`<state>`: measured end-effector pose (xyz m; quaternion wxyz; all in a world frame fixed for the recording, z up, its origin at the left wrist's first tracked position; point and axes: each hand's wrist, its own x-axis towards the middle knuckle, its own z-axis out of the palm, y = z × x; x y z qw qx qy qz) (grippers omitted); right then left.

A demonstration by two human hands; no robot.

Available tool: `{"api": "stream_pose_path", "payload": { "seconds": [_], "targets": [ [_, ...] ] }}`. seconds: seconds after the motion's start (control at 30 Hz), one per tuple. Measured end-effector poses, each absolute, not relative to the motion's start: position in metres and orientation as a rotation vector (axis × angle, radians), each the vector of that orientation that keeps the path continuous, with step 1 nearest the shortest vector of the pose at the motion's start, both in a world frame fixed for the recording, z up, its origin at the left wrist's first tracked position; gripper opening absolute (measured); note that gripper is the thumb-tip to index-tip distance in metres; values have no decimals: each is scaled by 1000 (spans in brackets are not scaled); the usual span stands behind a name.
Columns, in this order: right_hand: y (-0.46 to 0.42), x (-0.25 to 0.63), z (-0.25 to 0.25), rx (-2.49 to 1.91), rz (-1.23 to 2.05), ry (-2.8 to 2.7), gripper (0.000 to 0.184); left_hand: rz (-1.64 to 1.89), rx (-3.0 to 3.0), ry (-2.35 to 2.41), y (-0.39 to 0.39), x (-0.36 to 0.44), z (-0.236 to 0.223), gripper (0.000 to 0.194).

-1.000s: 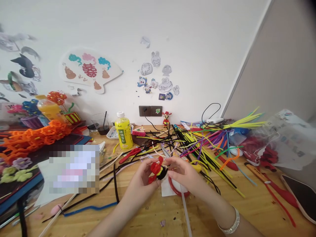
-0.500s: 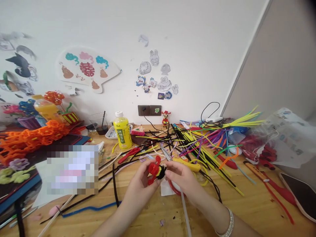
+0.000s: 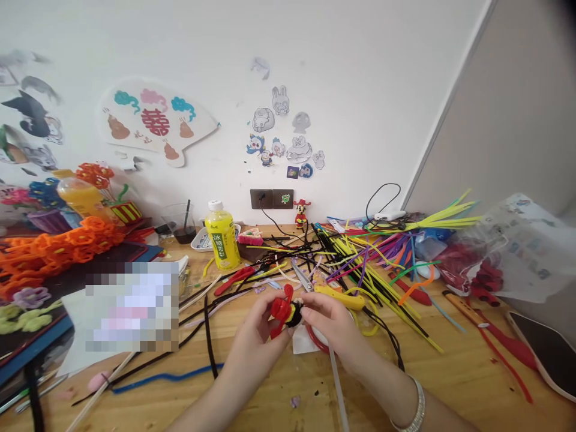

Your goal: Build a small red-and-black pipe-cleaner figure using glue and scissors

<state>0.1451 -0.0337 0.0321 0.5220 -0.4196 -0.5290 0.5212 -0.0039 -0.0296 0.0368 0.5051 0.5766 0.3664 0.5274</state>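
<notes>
As the left hand (image 3: 258, 329) and right hand (image 3: 333, 319) grip a small figure (image 3: 281, 308) well in from the worktop's (image 3: 265, 390) far edge, it looks light, soft and crushable, probably best pinched by its black middle. Scissors (image 3: 303, 278) and a yellow tool (image 3: 341, 297) crowd just beyond.

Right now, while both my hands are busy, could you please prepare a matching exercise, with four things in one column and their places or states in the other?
1. small red-and-black figure
2. bottle with white cap
3. bracelet
4. blue strip

A. standing upright
B. around the right forearm
C. lying on the table
D. held between left hand and right hand

Pairs: 1-D, 2-A, 3-B, 4-C
</notes>
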Motion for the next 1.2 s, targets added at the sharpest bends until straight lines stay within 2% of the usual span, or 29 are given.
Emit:
{"api": "stream_pose_path", "payload": {
  "seconds": [0.23,0.6,0.93,1.2],
  "targets": [
    [-33,148,29,-1087,1212,-1263,19,1273,1378,878,-31,-3,37,38],
    [-37,152,44,-984,1324,-1239,35,1254,1399,848,-32,-4,43,35],
    [-38,155,49,-964,1512,-1098,33,1266,1514,839,-32,-9,37,30],
    [-39,154,50,-922,1558,-1024,24,1271,1647,844,-31,-11,33,30]
  ]
}}
